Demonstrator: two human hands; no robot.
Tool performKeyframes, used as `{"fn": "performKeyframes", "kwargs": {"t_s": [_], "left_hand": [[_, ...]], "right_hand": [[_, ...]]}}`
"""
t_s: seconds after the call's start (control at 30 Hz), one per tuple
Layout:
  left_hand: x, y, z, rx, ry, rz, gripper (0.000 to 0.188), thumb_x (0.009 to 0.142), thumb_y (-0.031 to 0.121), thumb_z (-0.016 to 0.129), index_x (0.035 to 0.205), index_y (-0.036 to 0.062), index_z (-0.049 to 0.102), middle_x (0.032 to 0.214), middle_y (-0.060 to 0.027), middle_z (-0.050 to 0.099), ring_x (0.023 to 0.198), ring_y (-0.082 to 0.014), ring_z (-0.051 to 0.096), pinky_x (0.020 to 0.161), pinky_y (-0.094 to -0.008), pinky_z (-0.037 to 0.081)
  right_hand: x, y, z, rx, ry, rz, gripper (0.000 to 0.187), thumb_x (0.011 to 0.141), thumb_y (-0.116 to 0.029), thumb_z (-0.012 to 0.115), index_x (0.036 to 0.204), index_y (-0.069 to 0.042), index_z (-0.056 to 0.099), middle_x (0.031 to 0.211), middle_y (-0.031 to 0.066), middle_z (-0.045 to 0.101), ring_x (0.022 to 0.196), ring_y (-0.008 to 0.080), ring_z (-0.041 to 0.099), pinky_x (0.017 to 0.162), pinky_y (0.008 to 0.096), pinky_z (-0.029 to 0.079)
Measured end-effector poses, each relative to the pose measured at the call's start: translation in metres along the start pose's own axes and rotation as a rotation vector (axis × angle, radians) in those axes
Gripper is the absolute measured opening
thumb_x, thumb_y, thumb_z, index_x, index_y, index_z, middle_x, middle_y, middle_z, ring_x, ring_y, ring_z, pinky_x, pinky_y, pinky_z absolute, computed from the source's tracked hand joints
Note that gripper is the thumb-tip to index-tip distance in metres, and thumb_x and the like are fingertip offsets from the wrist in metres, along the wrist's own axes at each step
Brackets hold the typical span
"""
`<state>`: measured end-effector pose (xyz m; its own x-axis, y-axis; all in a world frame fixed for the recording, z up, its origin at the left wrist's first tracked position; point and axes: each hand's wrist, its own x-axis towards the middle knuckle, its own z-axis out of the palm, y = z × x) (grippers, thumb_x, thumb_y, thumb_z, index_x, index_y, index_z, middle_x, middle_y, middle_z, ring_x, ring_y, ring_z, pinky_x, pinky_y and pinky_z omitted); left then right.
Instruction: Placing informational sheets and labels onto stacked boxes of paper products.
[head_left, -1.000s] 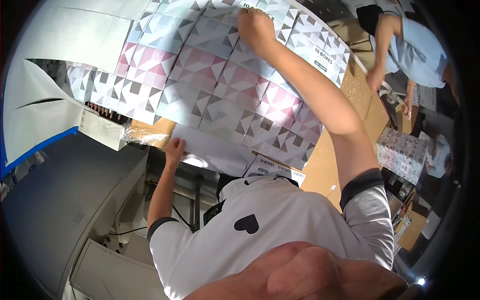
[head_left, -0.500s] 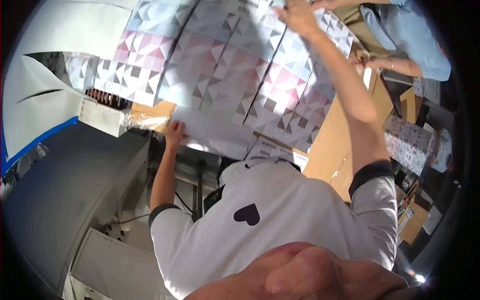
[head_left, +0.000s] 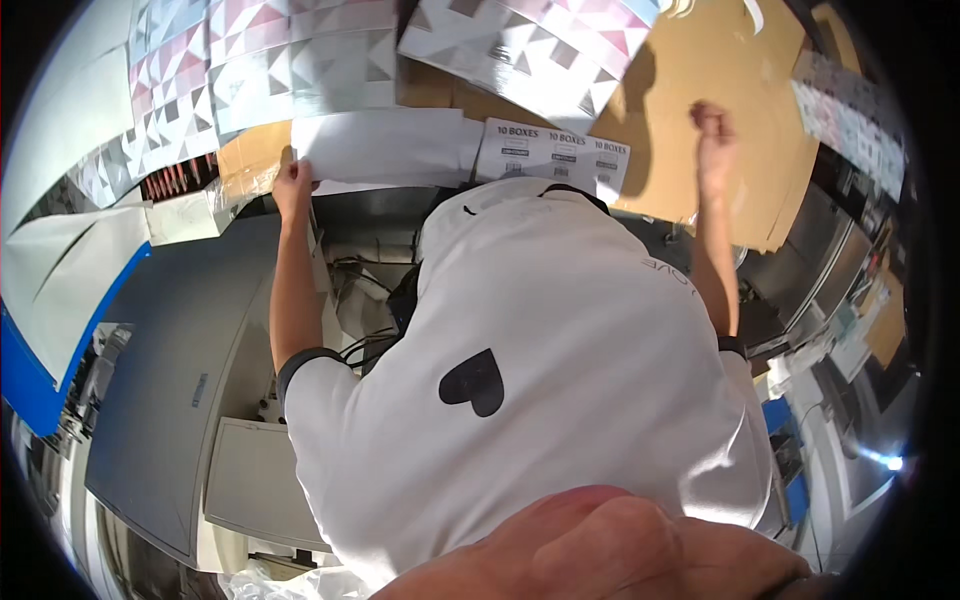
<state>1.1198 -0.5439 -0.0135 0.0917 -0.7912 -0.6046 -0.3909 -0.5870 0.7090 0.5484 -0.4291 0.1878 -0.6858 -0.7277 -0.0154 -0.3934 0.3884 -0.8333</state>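
My left hand [head_left: 292,182] is closed on the near left corner of a plain white sheet [head_left: 380,145], its fingers wrapped at the edge. Beyond that sheet lie patterned sheets [head_left: 300,70] printed with grey, pink and white triangles. A separate patterned sheet [head_left: 530,50] lies tilted to the right of them, with cardboard showing in the gap. My right hand [head_left: 712,130] is above a brown cardboard sheet [head_left: 740,190] at the right, apart from the printed sheets. Its fingers look curled but are smeared by motion, so whether anything is in them is unclear.
A white sheet with black print [head_left: 555,155] lies just before my body. At the left are a white box [head_left: 185,215], reddish pieces in a row [head_left: 180,178] and a grey cabinet [head_left: 180,370]. Another patterned stack [head_left: 850,115] stands at the far right.
My right hand has come back from the far sheets to the right, over the cardboard. The patterned sheets are now parted, one lying tilted. The other person has left view. My left hand still holds the white sheet.
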Motion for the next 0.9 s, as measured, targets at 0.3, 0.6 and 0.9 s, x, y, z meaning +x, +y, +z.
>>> {"fn": "performKeyframes", "kwargs": {"t_s": [0.3, 0.6, 0.9], "left_hand": [[-0.056, 0.038, 0.045, 0.735, -0.086, 0.639, 0.043, 0.073, 0.022, 0.061, 0.107, 0.0007, 0.048, 0.107, -0.0197, 0.050, 0.101, -0.0344, 0.047, 0.087, -0.0376, 0.037], [-0.079, 0.039, 0.083, 0.821, -0.225, 0.676, 0.041, 0.072, 0.024, 0.061, 0.104, -0.0002, 0.052, 0.103, -0.0223, 0.052, 0.103, -0.0350, 0.046, 0.088, -0.0381, 0.037], [-0.117, 0.114, 0.120, 0.311, -0.641, 0.404, 0.026, 0.082, 0.013, 0.056, 0.105, 0.0023, 0.053, 0.095, -0.0064, 0.059, 0.087, -0.0117, 0.054, 0.077, -0.0250, 0.043]], "right_hand": [[-0.097, 0.077, 0.079, -0.674, -0.566, -0.361, 0.036, 0.066, -0.023, 0.065, 0.095, -0.006, 0.053, 0.094, 0.0124, 0.049, 0.090, 0.0290, 0.047, 0.081, 0.0367, 0.038], [-0.067, 0.073, 0.088, -0.581, -0.834, -0.256, 0.024, 0.064, -0.014, 0.065, 0.083, -0.008, 0.053, 0.080, 0.0094, 0.050, 0.081, 0.0269, 0.050, 0.069, 0.0365, 0.040], [-0.024, -0.006, 0.049, -0.041, -0.813, -0.044, 0.007, 0.081, -0.007, 0.055, 0.085, -0.002, 0.059, 0.067, -0.0029, 0.054, 0.064, 0.0037, 0.047, 0.058, 0.0197, 0.040]]}}
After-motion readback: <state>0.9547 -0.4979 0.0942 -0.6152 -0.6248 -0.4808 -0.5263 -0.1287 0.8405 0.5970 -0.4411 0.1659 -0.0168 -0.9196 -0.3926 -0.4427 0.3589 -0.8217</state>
